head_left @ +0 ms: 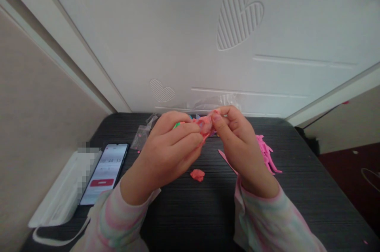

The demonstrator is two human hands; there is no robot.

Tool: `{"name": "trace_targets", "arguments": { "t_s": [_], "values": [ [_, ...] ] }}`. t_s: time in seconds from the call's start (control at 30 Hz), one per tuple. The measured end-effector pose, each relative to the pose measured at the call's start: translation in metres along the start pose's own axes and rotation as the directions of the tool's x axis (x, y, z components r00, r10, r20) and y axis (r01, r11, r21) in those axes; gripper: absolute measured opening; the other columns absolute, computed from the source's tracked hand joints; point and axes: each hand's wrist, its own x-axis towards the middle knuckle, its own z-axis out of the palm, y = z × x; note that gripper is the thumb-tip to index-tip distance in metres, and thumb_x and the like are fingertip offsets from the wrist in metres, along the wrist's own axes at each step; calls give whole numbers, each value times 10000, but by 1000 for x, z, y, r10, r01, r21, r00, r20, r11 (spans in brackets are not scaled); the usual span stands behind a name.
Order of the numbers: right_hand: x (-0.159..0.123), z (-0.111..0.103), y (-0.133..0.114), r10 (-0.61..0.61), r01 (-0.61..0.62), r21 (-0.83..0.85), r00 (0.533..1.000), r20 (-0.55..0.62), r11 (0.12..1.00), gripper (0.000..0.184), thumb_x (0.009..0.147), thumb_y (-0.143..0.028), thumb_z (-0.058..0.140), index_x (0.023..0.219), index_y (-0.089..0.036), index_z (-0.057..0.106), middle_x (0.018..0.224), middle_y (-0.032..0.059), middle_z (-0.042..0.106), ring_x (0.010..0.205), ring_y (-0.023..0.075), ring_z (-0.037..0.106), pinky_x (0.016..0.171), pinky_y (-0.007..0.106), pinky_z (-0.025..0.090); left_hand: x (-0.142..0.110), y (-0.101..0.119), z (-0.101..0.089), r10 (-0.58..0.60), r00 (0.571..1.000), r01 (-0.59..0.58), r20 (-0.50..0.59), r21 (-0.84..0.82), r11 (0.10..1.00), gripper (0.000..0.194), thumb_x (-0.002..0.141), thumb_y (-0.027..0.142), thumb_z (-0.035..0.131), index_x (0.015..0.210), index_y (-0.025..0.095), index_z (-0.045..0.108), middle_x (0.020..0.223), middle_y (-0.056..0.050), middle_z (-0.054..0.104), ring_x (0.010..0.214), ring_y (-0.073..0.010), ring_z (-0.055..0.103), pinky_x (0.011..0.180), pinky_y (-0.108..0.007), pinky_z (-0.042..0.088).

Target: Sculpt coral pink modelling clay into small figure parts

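Note:
Between my two hands, above the dark table, a coral-pink piece of modelling clay (205, 125) is stretched thin, with holes or gaps in it. The fingers of my left hand (170, 145) are closed around its left side. My right hand (237, 135) pinches its right end between thumb and forefinger. A small lump of the same coral clay (197, 175) lies on the table below. Partly under my right hand is a thin pink modelling tool (224, 156). Bits of green and blue behind the clay are mostly hidden by my fingers.
Bright pink pieces (267, 155) lie right of my right hand. Clear plastic bags (141, 137) are at the back left. On the left are a phone (105, 169) with a running timer and a white face mask (63, 188). A white panel (178, 46) rises behind the table (190, 216).

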Motion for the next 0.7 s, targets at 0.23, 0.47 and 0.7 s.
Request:
{"name": "trace_targets", "arguments": {
  "t_s": [0.23,0.47,0.7],
  "values": [
    [7,-6,3,86,-78,204,996,-26,976,109,855,-244,485,768,-202,537,618,-57,575,577,72,537,601,214,430,-3,-6,-1,-29,1000,29,-5,-67,997,302,712,40,601,973,186,566,833,-11,636,889,-157,533,804,-305,476],
    [7,-7,1,136,-158,371,987,84,915,118,834,-217,520,730,-186,567,642,-46,591,604,66,540,616,206,435,-2,-5,5,-19,999,21,-48,49,999,227,706,126,650,916,192,594,900,-39,651,932,-196,552,846,-351,475],
    [2,-6,-5,83,-98,306,995,60,947,102,845,-220,505,793,-203,591,636,-46,608,623,72,557,639,208,457,-5,-3,6,-52,994,48,-94,-54,997,195,687,58,650,828,166,570,883,-30,642,822,-111,596,739,-211,498]
  ]
}}
